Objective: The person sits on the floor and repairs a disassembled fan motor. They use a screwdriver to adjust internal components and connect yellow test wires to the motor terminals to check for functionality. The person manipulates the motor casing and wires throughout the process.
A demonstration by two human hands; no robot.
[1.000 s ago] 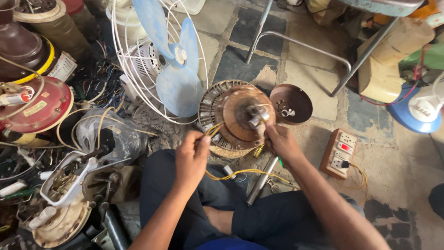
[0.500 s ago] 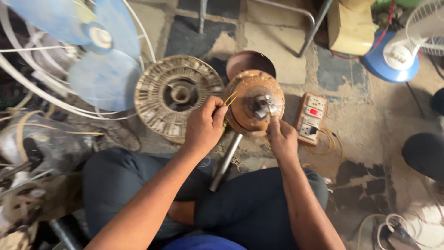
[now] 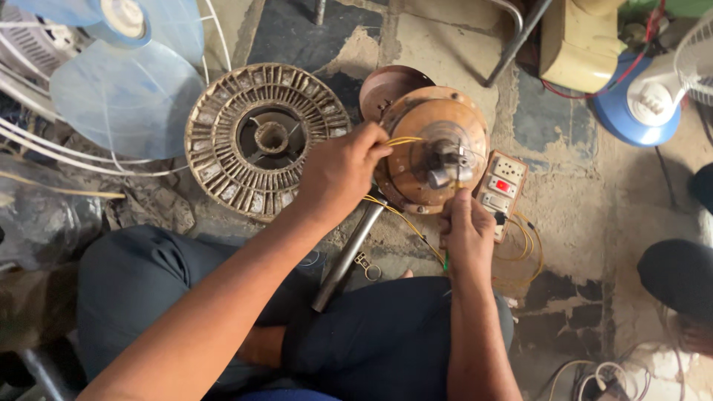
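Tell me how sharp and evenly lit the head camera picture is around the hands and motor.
Head view: left hand, right hand and motor are sharp under soft, even light, with no harsh shadows or glare; the edges look wide-angle stretched; the left margin is dim.

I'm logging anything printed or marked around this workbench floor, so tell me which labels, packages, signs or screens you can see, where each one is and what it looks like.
No packages, signs or screens show.
Cream rectangular switch board: on the floor right of the brown round fan motor, just above the right hand; it has a red rocker switch, white switches and a socket.
White round hub cap on the pale blue fan blade, top left: any marking is too small to tell.
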